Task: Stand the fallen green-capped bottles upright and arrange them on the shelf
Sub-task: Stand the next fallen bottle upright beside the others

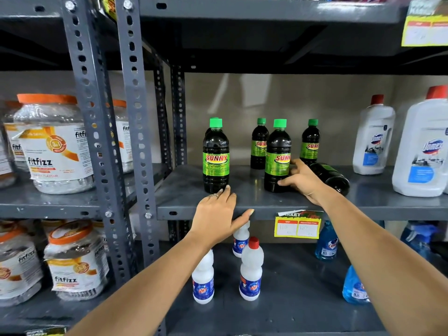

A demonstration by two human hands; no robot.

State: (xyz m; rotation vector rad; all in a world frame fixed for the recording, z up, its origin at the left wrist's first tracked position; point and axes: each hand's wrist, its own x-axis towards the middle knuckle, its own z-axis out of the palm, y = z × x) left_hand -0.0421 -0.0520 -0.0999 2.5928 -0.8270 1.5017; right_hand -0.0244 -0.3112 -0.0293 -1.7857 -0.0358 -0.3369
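Several dark bottles with green caps and green SUNNY labels stand on the grey middle shelf point(254, 204). One stands at the front left point(215, 157), with another hidden right behind it. Two stand at the back point(259, 145) point(310, 144). A front bottle point(277, 157) is upright, and my right hand point(303, 180) wraps around its lower right side. Behind that hand one more bottle point(332, 177) lies on its side, its cap hidden. My left hand point(219, 215) rests flat on the shelf's front edge, fingertips touching the base of the front left bottle, holding nothing.
White Domex bottles with red caps point(373, 139) point(424, 146) stand at the shelf's right. A yellow price tag point(298, 226) hangs on the front lip. Below are white Rin bottles point(251, 270) and blue spray bottles point(326, 243). Fitfizz jars point(55, 144) fill the left rack beyond grey uprights point(135, 117).
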